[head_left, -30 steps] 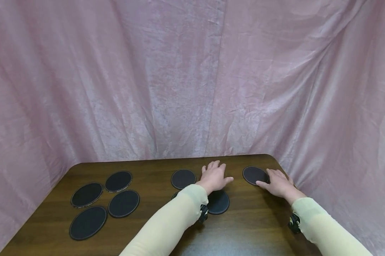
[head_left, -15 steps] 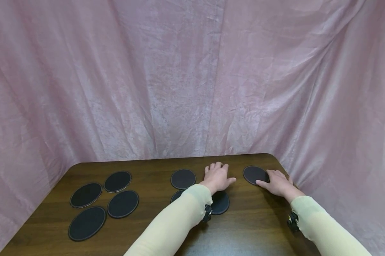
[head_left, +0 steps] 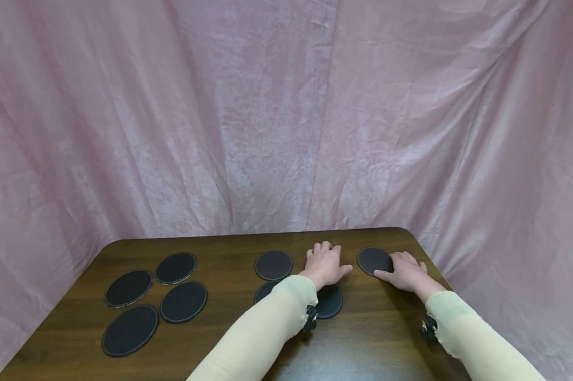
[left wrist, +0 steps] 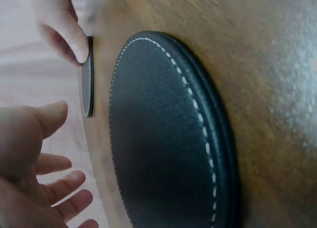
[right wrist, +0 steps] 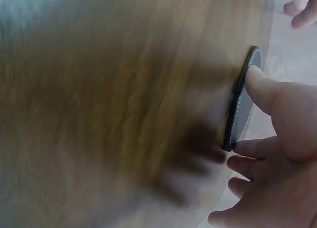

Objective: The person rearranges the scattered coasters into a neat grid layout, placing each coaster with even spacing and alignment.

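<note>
A round black coaster (head_left: 373, 261) with pale edge stitching lies flat at the table's far right. My right hand (head_left: 406, 273) holds it by the rim, thumb on the near side and index finger at the right; the right wrist view shows thumb and finger spanning the coaster (right wrist: 242, 109). To its left, my left hand (head_left: 325, 264) hovers with fingers spread, holding nothing. Beneath the left wrist is another coaster (head_left: 331, 302), seen large in the left wrist view as a stitched black coaster (left wrist: 163, 129). The left forearm partly hides a coaster (head_left: 264, 290) beside it.
Left of the left hand lies a coaster (head_left: 273, 265). Several more black coasters (head_left: 183, 301) form a cluster at the table's left. The brown wooden table (head_left: 238, 328) has rounded far corners. Pink curtains (head_left: 267, 116) hang behind it and at the sides.
My right hand has slid the far-right coaster slightly left over the last half second. The left hand moved a little right earlier and now stays almost still.
</note>
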The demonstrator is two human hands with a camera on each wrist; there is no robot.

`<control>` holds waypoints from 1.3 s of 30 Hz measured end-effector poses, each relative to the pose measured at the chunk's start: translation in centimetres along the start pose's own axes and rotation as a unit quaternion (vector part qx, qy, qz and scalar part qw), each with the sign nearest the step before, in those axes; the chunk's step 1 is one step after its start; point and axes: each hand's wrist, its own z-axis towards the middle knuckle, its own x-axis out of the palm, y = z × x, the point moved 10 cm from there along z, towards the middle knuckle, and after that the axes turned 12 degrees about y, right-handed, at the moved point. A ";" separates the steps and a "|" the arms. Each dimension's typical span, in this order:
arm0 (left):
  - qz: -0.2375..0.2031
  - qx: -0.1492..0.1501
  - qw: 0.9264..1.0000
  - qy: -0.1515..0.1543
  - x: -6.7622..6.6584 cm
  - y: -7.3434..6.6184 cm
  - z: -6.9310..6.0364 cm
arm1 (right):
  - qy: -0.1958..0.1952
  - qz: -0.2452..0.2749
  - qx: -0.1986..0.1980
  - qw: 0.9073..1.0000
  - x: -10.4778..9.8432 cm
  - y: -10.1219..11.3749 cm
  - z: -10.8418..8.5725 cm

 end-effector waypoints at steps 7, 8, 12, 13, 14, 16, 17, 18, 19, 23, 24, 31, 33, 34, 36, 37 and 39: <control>-0.002 -0.012 1.000 0.004 0.4 -0.2 0.7 | 0.020 0.008 0.023 1.000 -1.3 2.6 -1.2; -0.004 -0.014 1.000 0.007 0.5 -0.4 0.8 | 0.022 0.010 0.033 0.999 -1.6 2.8 -1.4; -0.013 -0.024 1.000 0.016 0.8 -1.1 1.1 | 0.038 0.009 0.068 0.997 -2.0 2.9 -1.8; -0.017 -0.028 0.999 0.019 1.0 -1.2 1.3 | 0.043 0.007 0.071 0.997 -1.9 3.0 -1.8; -0.018 -0.032 0.999 0.021 1.1 -1.2 1.4 | 0.047 0.005 0.072 0.996 -1.9 3.0 -1.8; -0.021 -0.038 0.999 0.024 1.3 -1.4 1.7 | 0.052 0.000 0.071 0.996 -2.0 3.2 -1.9; -0.020 -0.041 0.999 0.025 1.3 -1.5 1.8 | 0.055 0.000 0.071 0.996 -2.1 3.2 -1.8; -0.018 -0.043 0.999 0.025 1.4 -1.5 1.9 | 0.057 0.001 0.071 0.996 -2.1 3.1 -1.6; -0.015 -0.046 0.999 0.025 1.4 -1.6 1.9 | 0.053 -0.004 0.069 0.996 -1.8 2.6 -1.0; -0.008 -0.057 0.998 0.018 1.4 -1.8 2.2 | 0.063 -0.006 0.062 0.996 -0.5 -0.4 2.1; -0.008 -0.059 0.998 0.016 1.3 -1.8 2.2 | 0.065 -0.007 0.062 0.996 0.1 -1.5 3.3; -0.018 -0.064 0.998 0.010 1.3 -2.1 2.3 | 0.086 0.049 0.055 0.994 3.6 -6.7 8.5; -0.022 -0.060 0.998 0.012 1.4 -2.2 2.2 | 0.080 0.067 0.048 0.993 4.0 -7.3 9.0; -0.024 -0.059 0.998 0.014 1.4 -2.3 2.2 | 0.078 0.075 0.044 0.993 4.1 -7.4 9.2; -0.031 -0.056 0.998 0.017 1.5 -2.4 2.2 | 0.074 0.084 0.035 0.993 4.2 -7.4 9.2; -0.035 -0.056 0.998 0.017 1.6 -2.4 2.2 | 0.072 0.087 0.031 0.993 4.2 -7.3 9.2; -0.042 -0.058 0.997 0.018 1.7 -2.3 2.3 | 0.067 0.090 0.033 0.993 4.2 -7.2 9.1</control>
